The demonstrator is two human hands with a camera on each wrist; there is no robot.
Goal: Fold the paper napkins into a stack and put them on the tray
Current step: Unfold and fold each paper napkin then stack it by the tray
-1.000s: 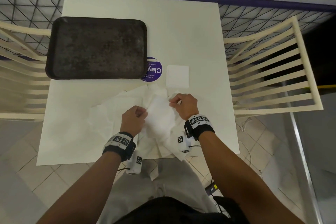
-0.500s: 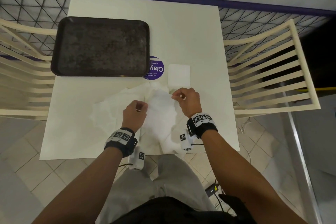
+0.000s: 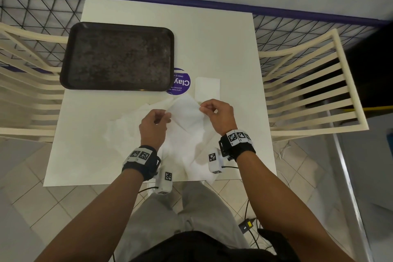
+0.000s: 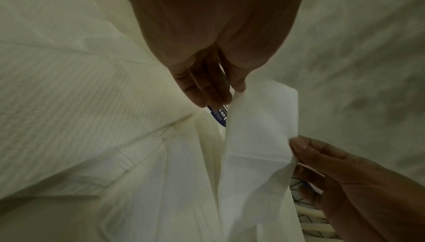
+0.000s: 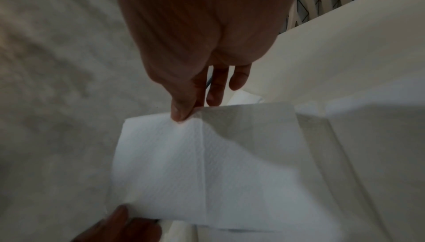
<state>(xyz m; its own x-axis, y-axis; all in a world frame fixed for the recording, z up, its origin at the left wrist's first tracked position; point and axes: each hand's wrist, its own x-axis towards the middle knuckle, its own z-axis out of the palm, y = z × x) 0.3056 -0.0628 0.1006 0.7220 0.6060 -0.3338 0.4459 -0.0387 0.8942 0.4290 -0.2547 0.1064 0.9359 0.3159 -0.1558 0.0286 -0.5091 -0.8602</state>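
A white paper napkin (image 3: 185, 112) is lifted above the table between both hands. My left hand (image 3: 164, 116) pinches its left edge and my right hand (image 3: 203, 108) pinches its right corner. The left wrist view shows the napkin (image 4: 260, 118) held on edge by my left hand (image 4: 236, 91). In the right wrist view my right hand (image 5: 184, 114) pinches the top edge of the napkin (image 5: 202, 164). More unfolded napkins (image 3: 125, 127) lie crumpled under the hands. One folded napkin (image 3: 207, 88) lies flat beyond them. The dark tray (image 3: 119, 57) sits bare at the far left.
A round purple sticker (image 3: 180, 83) lies on the white table (image 3: 212, 44) beside the tray. Cream slatted chairs (image 3: 308, 91) flank the table on both sides, in front of a black wire fence (image 3: 297, 34). Some napkin paper hangs over the near table edge.
Both hands have risen and moved away from me with the napkin, and it now hangs spread between them, off the pile.
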